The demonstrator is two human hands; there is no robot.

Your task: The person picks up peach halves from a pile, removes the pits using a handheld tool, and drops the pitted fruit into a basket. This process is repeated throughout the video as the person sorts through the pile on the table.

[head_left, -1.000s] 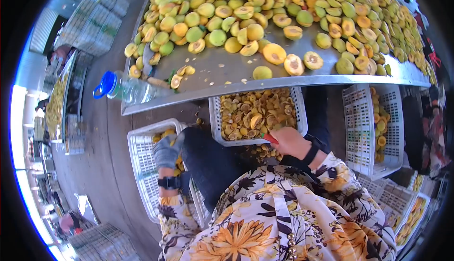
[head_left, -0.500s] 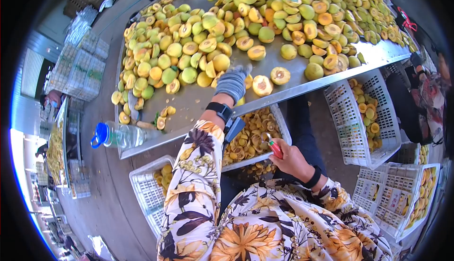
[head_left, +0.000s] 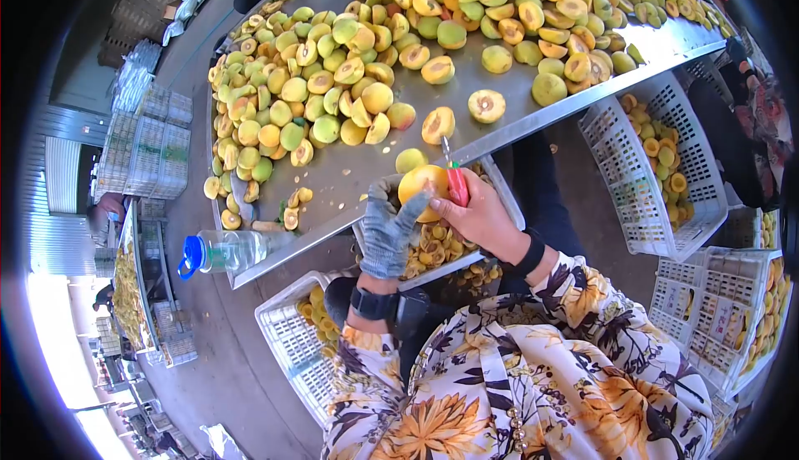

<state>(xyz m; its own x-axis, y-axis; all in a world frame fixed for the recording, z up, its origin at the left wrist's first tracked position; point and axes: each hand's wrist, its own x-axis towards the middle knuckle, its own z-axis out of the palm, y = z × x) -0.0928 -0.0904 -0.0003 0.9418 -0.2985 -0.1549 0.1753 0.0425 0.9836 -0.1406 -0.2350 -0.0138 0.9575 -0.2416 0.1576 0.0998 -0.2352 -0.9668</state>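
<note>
While the gloved left hand (head_left: 387,228) has its fingers curled round a yellow peach (head_left: 420,187), gripping it just over the near edge of the bench (head_left: 349,179), the bare right hand (head_left: 484,218) is closed tight on a red-handled knife (head_left: 456,184), blade right up against the fruit. Under them sits a white crate (head_left: 463,260) of cut pieces. Off to the left a water bottle (head_left: 226,250) lies on the bench, and further back there's a big pile of peaches (head_left: 326,129), whole and halved.
</note>
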